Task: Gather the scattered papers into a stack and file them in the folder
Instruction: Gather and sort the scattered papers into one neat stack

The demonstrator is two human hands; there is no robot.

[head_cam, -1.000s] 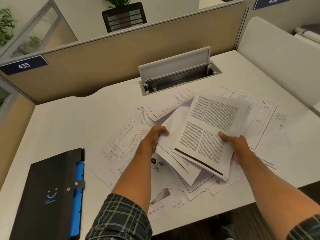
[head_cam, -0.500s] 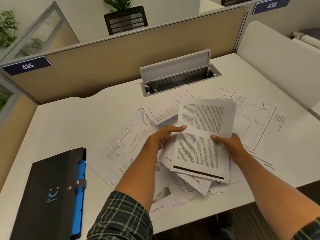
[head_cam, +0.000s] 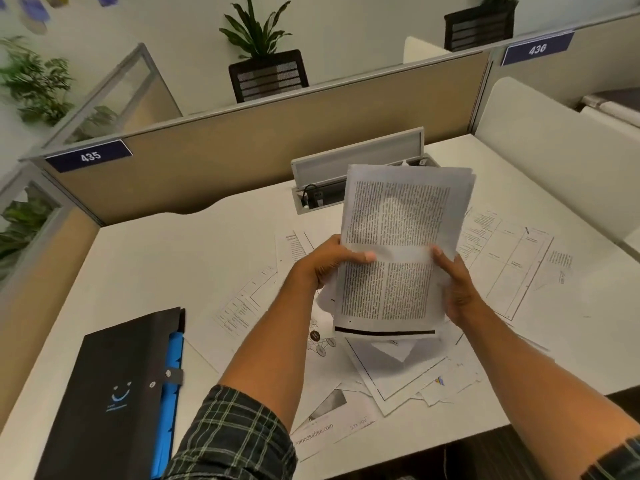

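Progress: I judge gathering partly done; filing not begun.
Held stack: thin white printed sheets (head_cam: 398,251), edges uneven, lifted above the desk.
Hands: my left hand (head_cam: 325,263) and right hand (head_cam: 453,289) pinch the stack's sides.
Remaining: loose white papers (head_cam: 512,265) overlap on the smooth white desk (head_cam: 166,258).
Folder: matte black rectangular folder with blue tabs (head_cam: 114,393), closed, well left.

You see even, soft overhead light, slight motion blur on the papers (head_cam: 398,244), and wide-angle bending at edges.
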